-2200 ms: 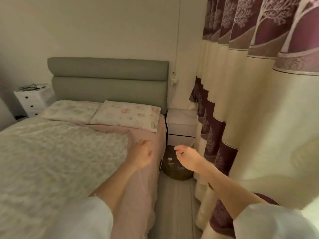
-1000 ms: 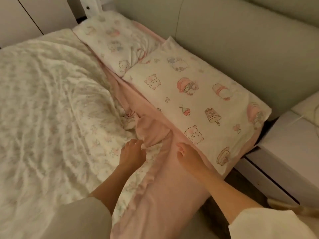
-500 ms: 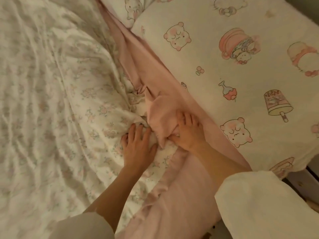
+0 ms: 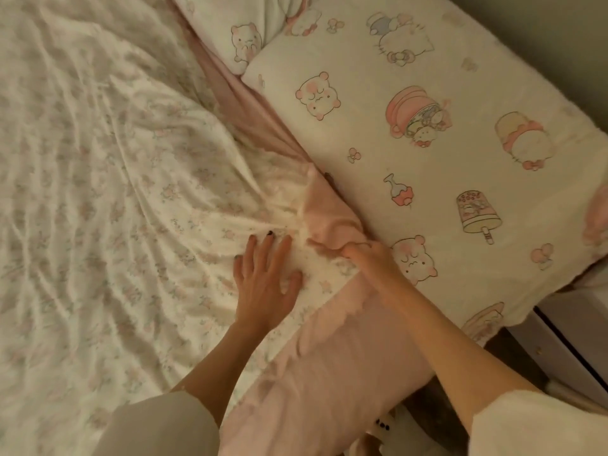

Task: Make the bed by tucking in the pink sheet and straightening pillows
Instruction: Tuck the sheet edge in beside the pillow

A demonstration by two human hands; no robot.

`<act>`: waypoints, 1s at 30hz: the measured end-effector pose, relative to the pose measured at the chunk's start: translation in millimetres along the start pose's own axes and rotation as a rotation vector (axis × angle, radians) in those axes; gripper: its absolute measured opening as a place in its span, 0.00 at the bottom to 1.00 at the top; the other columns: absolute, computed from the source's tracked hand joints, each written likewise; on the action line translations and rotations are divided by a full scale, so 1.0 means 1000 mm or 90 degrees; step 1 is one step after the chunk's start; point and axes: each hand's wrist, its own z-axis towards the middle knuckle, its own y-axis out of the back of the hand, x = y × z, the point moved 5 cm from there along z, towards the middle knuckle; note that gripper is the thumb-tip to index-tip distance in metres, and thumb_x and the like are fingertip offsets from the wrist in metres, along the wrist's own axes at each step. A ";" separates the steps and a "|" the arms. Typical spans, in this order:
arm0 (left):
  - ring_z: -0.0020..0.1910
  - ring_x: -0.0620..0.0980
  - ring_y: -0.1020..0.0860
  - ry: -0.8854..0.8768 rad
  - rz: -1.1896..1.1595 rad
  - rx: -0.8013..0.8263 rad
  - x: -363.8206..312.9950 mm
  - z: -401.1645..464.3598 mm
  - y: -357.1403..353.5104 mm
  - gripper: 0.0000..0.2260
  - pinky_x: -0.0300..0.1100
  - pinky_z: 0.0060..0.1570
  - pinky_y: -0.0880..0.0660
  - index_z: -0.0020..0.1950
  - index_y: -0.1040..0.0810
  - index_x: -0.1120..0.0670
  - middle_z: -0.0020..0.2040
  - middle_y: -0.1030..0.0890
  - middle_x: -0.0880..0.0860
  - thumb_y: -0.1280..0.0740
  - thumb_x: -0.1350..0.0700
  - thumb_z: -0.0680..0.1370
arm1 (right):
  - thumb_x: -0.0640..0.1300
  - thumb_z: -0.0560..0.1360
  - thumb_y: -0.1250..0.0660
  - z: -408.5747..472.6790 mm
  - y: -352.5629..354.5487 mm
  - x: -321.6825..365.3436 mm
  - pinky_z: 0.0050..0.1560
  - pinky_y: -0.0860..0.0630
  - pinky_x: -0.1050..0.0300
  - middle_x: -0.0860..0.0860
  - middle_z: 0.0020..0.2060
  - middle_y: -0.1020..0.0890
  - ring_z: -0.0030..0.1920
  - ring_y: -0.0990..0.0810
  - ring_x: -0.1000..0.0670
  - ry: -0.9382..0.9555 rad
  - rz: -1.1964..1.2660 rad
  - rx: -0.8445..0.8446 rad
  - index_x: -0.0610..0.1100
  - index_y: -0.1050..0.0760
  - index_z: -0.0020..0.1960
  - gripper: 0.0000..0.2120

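Observation:
The pink sheet (image 4: 332, 373) runs along the bed's right edge and up under the pillows. A bunched fold of it lies beside the near pillow (image 4: 427, 153), which is white with cartoon prints. My right hand (image 4: 371, 264) grips that fold, fingers closed on the pink cloth. My left hand (image 4: 266, 284) lies flat with fingers spread on the floral cover (image 4: 115, 192), just left of the fold. A second printed pillow (image 4: 243, 31) lies further up, partly out of frame.
A white bedside cabinet (image 4: 572, 343) stands right of the bed below the pillow's corner. A grey headboard strip (image 4: 559, 44) runs along the upper right. Dark floor shows at the bottom right. The floral cover is wrinkled toward my hands.
I came from standing at the bedside to leaning close over the bed. My right hand has closed on the pink fold and my left hand has flattened onto the floral cover.

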 end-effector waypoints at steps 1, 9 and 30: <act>0.76 0.58 0.49 -0.013 -0.019 0.002 -0.013 -0.001 0.003 0.29 0.64 0.69 0.49 0.75 0.47 0.44 0.76 0.42 0.52 0.47 0.39 0.75 | 0.41 0.70 0.33 -0.011 0.016 0.001 0.43 0.27 0.64 0.53 0.39 0.16 0.43 0.19 0.56 0.029 -0.007 0.001 0.44 0.18 0.42 0.05; 0.75 0.55 0.66 -0.002 -0.003 0.248 -0.044 -0.016 -0.036 0.40 0.65 0.71 0.52 0.70 0.73 0.42 0.77 0.65 0.48 0.48 0.30 0.72 | 0.47 0.72 0.31 -0.021 0.044 -0.033 0.43 0.29 0.56 0.46 0.43 0.18 0.45 0.21 0.46 -0.007 -0.089 -0.048 0.42 0.23 0.51 0.11; 0.72 0.66 0.69 -0.077 0.275 0.290 -0.045 -0.033 -0.088 0.54 0.73 0.65 0.59 0.74 0.68 0.46 0.75 0.68 0.56 0.36 0.27 0.64 | 0.47 0.72 0.34 0.005 0.045 -0.041 0.63 0.35 0.47 0.47 0.68 0.32 0.67 0.34 0.42 0.278 -0.751 -0.191 0.52 0.38 0.72 0.30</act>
